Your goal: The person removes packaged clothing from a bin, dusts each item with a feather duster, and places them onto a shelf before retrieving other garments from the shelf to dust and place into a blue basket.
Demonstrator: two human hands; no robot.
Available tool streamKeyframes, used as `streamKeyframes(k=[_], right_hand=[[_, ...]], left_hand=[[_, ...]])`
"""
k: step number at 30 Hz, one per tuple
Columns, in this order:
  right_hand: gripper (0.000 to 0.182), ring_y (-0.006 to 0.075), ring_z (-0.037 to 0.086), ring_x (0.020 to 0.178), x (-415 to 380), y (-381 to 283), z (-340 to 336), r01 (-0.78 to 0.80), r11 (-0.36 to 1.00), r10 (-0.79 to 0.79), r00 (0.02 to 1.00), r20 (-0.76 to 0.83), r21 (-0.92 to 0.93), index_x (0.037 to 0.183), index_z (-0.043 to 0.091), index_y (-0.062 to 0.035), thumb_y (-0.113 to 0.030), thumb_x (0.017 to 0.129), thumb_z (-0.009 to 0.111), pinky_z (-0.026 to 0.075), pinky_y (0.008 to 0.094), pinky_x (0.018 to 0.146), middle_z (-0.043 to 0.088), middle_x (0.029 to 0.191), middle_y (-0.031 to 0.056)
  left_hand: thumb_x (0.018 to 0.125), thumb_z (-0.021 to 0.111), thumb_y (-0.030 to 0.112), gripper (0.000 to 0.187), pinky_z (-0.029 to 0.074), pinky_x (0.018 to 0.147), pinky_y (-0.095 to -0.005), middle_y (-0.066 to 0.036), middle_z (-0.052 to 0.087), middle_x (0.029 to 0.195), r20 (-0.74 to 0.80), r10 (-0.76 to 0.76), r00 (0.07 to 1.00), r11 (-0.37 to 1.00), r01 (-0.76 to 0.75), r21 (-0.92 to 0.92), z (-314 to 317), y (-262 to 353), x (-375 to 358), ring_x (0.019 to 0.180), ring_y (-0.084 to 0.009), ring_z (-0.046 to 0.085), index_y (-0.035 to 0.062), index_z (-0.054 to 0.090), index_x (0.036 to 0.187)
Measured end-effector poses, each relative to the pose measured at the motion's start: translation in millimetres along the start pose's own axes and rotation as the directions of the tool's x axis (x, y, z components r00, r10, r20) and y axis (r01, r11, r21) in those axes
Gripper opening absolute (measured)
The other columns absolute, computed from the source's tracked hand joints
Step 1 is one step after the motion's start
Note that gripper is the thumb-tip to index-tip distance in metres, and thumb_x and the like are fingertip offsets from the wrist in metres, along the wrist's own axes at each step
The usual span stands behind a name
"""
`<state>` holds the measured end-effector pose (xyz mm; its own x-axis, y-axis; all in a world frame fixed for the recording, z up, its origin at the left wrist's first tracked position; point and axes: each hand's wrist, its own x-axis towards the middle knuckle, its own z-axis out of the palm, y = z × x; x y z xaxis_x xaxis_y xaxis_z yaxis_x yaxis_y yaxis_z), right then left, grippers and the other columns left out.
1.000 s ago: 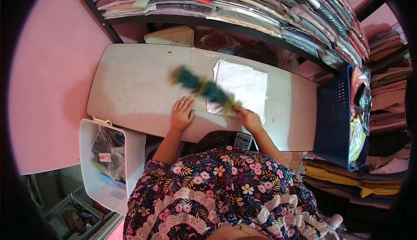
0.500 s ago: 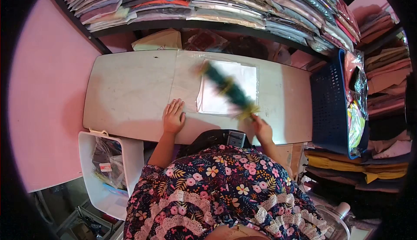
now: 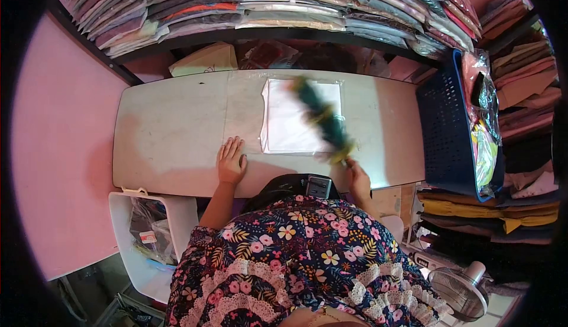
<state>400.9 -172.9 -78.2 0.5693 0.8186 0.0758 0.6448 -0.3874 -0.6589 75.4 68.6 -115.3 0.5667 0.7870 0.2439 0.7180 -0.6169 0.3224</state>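
My right hand (image 3: 358, 176) is closed round the lower end of a duster (image 3: 322, 116) with a fluffy green head and yellow bands, blurred by motion. The duster slants up and to the left, over a flat white bundle (image 3: 290, 120) in clear plastic that lies on the table (image 3: 171, 132). Left of the bundle, my left hand (image 3: 231, 160) rests palm down on the tabletop, fingers spread, holding nothing.
Stacks of plastic-wrapped clothes (image 3: 284, 7) fill the shelf beyond the table. A blue basket (image 3: 441, 132) of packaged items stands at the right end. Below the left front edge sits a white bin (image 3: 180, 220). A small fan (image 3: 458, 291) is at lower right.
The far end of the duster has swung a little to the right over the white bundle. My left hand stays flat on the table. The camera view has shifted slightly.
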Motion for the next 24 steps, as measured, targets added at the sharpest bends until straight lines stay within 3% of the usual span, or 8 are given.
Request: streamKeyframes(k=[4, 7, 10, 14, 18, 20, 22, 24], right_hand=[[0.033, 0.0379, 0.061, 0.094, 15, -19, -1, -0.252, 0.967, 0.254, 0.963, -0.085, 0.032, 0.121, 0.053, -0.0089, -0.010, 0.088, 0.049, 0.050, 0.0431, 0.075, 0.063, 0.105, 0.0203], [0.036, 0.0388, 0.063, 0.083, -2, -24, 6, 0.166, 0.984, -0.177, 0.954, 0.242, 0.065, 0.121, 0.054, -0.0160, -0.014, 0.086, 0.053, 0.052, 0.0438, 0.072, 0.064, 0.099, 0.0184], [0.035, 0.0350, 0.063, 0.072, -4, -37, -2, 0.250, 0.941, -0.167, 0.928, 0.332, -0.227, 0.120, 0.055, -0.0242, -0.016, 0.085, 0.053, 0.051, 0.0463, 0.064, 0.062, 0.082, 0.0146], [0.034, 0.0398, 0.062, 0.077, 28, -10, 18, -0.050, 0.999, 0.049, 0.989, -0.138, -0.006, 0.121, 0.053, -0.0134, -0.014, 0.088, 0.050, 0.049, 0.0460, 0.064, 0.064, 0.087, 0.0209], [0.034, 0.0400, 0.062, 0.081, 37, -27, 18, -0.010, 1.000, 0.008, 0.991, 0.137, 0.012, 0.121, 0.053, -0.0100, -0.013, 0.087, 0.052, 0.050, 0.0449, 0.069, 0.064, 0.094, 0.0223], [0.038, 0.0379, 0.062, 0.077, 31, -29, 26, 0.358, 0.921, -0.387, 0.887, 0.252, 0.156, 0.123, 0.053, -0.0191, -0.016, 0.085, 0.054, 0.051, 0.0449, 0.067, 0.063, 0.097, 0.0170], [0.039, 0.0364, 0.062, 0.075, 34, -59, 9, 0.369, 0.919, -0.263, 0.835, 0.483, -0.138, 0.124, 0.053, -0.0207, -0.019, 0.085, 0.054, 0.051, 0.0464, 0.067, 0.063, 0.090, 0.0157], [0.038, 0.0359, 0.062, 0.072, 47, -56, 18, 0.267, 0.937, -0.184, 0.924, 0.335, -0.224, 0.123, 0.053, -0.0207, -0.021, 0.085, 0.054, 0.051, 0.0471, 0.065, 0.063, 0.084, 0.0157]], left_hand=[[0.081, 0.054, 0.019, 0.050, 0.024, 0.109, -0.0416, -0.008, 0.045, 0.138, 0.006, -0.009, 1.000, 1.000, 0.009, -0.006, -6, -2, -2, 0.131, -0.0240, 0.037, 0.0107, 0.050, 0.130], [0.081, 0.054, 0.018, 0.049, 0.024, 0.109, -0.0417, -0.008, 0.044, 0.139, 0.000, 0.004, 1.000, 1.000, -0.004, -0.004, -9, -6, -7, 0.131, -0.0242, 0.036, 0.0102, 0.050, 0.130], [0.081, 0.054, 0.018, 0.049, 0.023, 0.110, -0.0419, -0.007, 0.044, 0.139, 0.020, 0.002, 1.000, 0.999, -0.001, -0.034, -11, -2, -5, 0.132, -0.0243, 0.035, 0.0098, 0.050, 0.129], [0.081, 0.054, 0.019, 0.049, 0.023, 0.110, -0.0420, -0.007, 0.044, 0.139, 0.024, 0.047, 0.999, 0.998, -0.046, -0.036, -6, 8, 12, 0.132, -0.0243, 0.035, 0.0099, 0.051, 0.128], [0.081, 0.054, 0.020, 0.048, 0.024, 0.109, -0.0425, -0.008, 0.044, 0.138, 0.001, 0.050, 0.999, 0.997, -0.050, -0.054, -7, 15, 13, 0.132, -0.0244, 0.035, 0.0102, 0.051, 0.128], [0.081, 0.054, 0.020, 0.048, 0.024, 0.109, -0.0428, -0.008, 0.044, 0.138, -0.005, 0.045, 0.999, 0.997, -0.045, -0.058, -12, 15, 11, 0.131, -0.0246, 0.036, 0.0103, 0.051, 0.128], [0.080, 0.055, 0.020, 0.046, 0.026, 0.108, -0.0436, -0.007, 0.048, 0.134, 0.338, -0.116, 0.934, 0.993, 0.110, 0.037, -29, 22, 12, 0.129, -0.0236, 0.039, 0.0113, 0.053, 0.125], [0.081, 0.054, 0.021, 0.046, 0.025, 0.108, -0.0434, -0.008, 0.046, 0.137, -0.010, 0.044, 0.999, 0.996, -0.045, -0.081, -12, 15, 6, 0.130, -0.0255, 0.038, 0.0095, 0.053, 0.126]])
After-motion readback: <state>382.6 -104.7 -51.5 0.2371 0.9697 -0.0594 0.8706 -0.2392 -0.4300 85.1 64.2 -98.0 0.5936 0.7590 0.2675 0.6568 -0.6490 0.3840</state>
